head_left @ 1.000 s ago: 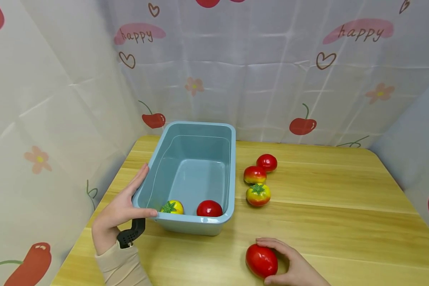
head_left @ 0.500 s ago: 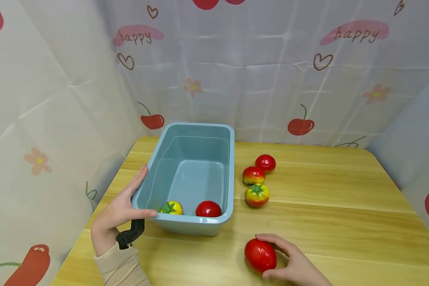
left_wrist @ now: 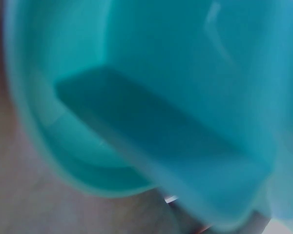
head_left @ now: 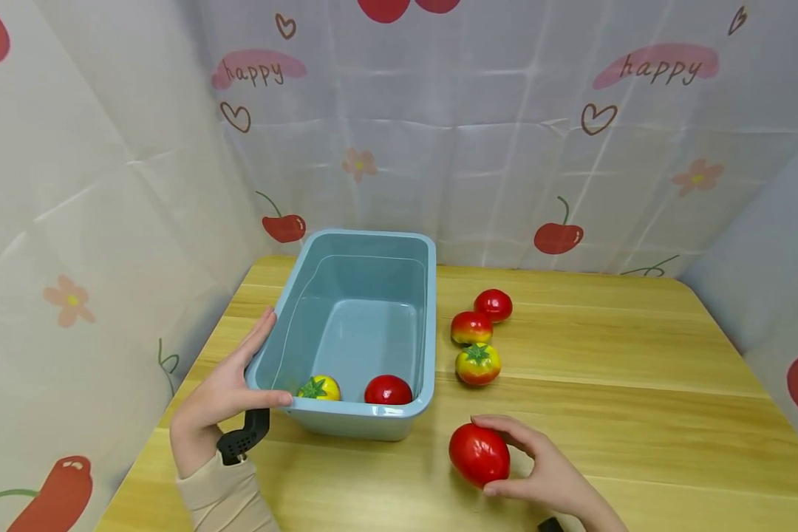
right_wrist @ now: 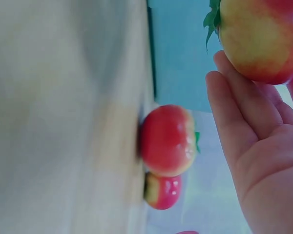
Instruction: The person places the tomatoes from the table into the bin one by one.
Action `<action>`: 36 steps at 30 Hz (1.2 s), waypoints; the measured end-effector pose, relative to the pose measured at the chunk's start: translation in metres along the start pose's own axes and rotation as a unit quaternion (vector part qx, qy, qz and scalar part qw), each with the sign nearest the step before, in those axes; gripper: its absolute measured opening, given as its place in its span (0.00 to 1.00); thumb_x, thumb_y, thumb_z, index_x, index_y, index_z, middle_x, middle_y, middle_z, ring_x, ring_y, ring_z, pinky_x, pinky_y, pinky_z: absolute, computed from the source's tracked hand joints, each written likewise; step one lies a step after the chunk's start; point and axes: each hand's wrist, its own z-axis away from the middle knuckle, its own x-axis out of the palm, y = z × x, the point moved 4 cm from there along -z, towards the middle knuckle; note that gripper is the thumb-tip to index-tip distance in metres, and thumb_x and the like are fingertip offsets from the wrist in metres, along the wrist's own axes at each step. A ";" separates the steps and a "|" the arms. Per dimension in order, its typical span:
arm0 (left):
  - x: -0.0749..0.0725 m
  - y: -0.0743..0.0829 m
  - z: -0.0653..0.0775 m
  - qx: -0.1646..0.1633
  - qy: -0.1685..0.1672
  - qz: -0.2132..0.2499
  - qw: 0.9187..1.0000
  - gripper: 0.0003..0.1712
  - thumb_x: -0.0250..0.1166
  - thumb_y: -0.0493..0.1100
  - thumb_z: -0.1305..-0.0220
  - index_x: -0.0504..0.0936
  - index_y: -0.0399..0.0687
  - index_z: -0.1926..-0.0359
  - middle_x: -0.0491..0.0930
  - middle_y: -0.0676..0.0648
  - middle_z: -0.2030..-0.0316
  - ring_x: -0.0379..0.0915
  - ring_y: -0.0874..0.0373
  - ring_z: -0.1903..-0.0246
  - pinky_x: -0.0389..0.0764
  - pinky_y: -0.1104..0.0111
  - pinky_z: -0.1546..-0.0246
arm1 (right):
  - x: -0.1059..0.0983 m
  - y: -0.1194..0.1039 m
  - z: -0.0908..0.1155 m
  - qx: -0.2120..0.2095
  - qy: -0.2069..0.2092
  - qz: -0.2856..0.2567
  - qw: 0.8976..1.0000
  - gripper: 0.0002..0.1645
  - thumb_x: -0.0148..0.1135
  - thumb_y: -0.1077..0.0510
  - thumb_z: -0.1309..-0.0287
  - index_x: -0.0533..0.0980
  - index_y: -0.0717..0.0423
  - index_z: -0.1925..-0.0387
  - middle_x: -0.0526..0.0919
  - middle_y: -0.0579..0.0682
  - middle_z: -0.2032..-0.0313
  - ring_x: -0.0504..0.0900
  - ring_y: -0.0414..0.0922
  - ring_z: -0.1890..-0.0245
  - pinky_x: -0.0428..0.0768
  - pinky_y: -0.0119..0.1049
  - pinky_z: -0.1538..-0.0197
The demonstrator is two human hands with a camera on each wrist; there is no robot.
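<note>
My right hand [head_left: 539, 465] holds a large red toy tomato [head_left: 479, 454] between thumb and fingers. In the right wrist view this tomato [right_wrist: 263, 41] hangs clear of the table, showing a yellow patch and green leaves. At the near left corner of a light blue plastic basin [head_left: 352, 408], my left hand [head_left: 222, 388] rests with straight fingers along the side and the thumb along the front rim. Inside the basin's near end lie a yellow tomato [head_left: 321, 388] with a green top and a red tomato [head_left: 388, 390]. The blurred left wrist view shows mostly the basin's blue wall [left_wrist: 185, 117].
Right of the basin, a yellow-red tomato [head_left: 478, 364], a red-yellow tomato [head_left: 471, 327] and a red tomato [head_left: 493, 305] sit in a row on the wooden table [head_left: 625, 391]. A patterned curtain [head_left: 479, 170] hangs behind and at both sides.
My right hand has raised the red tomato and carried it slightly forward and to the left. My left hand and the basin stay in place.
</note>
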 end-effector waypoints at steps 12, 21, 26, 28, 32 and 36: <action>0.000 0.000 -0.001 0.001 0.002 -0.004 1.000 0.64 0.76 0.39 0.58 0.44 0.55 0.26 0.39 0.57 0.27 0.36 0.51 0.30 0.55 0.70 0.42 | -0.011 -0.021 -0.018 -0.052 0.017 -0.037 0.998 0.41 0.76 0.58 0.58 0.70 0.48 0.40 0.75 0.47 0.44 0.73 0.39 0.46 0.75 0.40 0.49; 0.001 0.000 -0.001 -0.002 -0.002 0.009 1.000 0.64 0.76 0.39 0.57 0.44 0.55 0.26 0.38 0.58 0.27 0.36 0.50 0.30 0.55 0.76 0.44 | -0.024 -0.035 -0.029 -0.086 0.035 -0.061 0.994 0.42 0.74 0.64 0.59 0.69 0.54 0.39 0.74 0.48 0.42 0.73 0.40 0.46 0.77 0.38 0.53; 0.001 -0.001 -0.001 0.001 -0.003 0.011 1.000 0.64 0.76 0.39 0.57 0.43 0.55 0.26 0.38 0.58 0.27 0.36 0.50 0.30 0.56 0.77 0.45 | -0.032 -0.047 -0.039 -0.094 0.046 -0.069 0.992 0.42 0.74 0.67 0.60 0.69 0.54 0.40 0.73 0.46 0.42 0.74 0.41 0.47 0.78 0.39 0.54; 0.001 -0.001 -0.001 0.003 -0.002 0.009 1.000 0.64 0.76 0.39 0.57 0.44 0.55 0.26 0.38 0.58 0.27 0.36 0.50 0.30 0.55 0.78 0.45 | -0.035 -0.053 -0.043 -0.105 0.049 -0.075 0.990 0.42 0.74 0.68 0.61 0.69 0.56 0.40 0.74 0.46 0.43 0.75 0.43 0.48 0.78 0.39 0.54; 0.001 -0.001 -0.001 0.005 -0.001 0.008 1.000 0.64 0.76 0.39 0.58 0.44 0.56 0.26 0.39 0.57 0.27 0.36 0.50 0.30 0.54 0.80 0.45 | -0.038 -0.063 -0.053 -0.123 0.057 -0.081 0.987 0.42 0.73 0.70 0.61 0.69 0.58 0.40 0.74 0.48 0.43 0.77 0.45 0.50 0.79 0.39 0.55; 0.000 0.000 0.000 0.006 0.000 0.008 1.000 0.64 0.76 0.38 0.57 0.44 0.56 0.26 0.39 0.57 0.27 0.36 0.50 0.30 0.54 0.80 0.45 | -0.039 -0.071 -0.062 -0.119 0.069 -0.080 0.987 0.41 0.73 0.68 0.60 0.70 0.57 0.40 0.74 0.49 0.44 0.78 0.46 0.52 0.80 0.40 0.58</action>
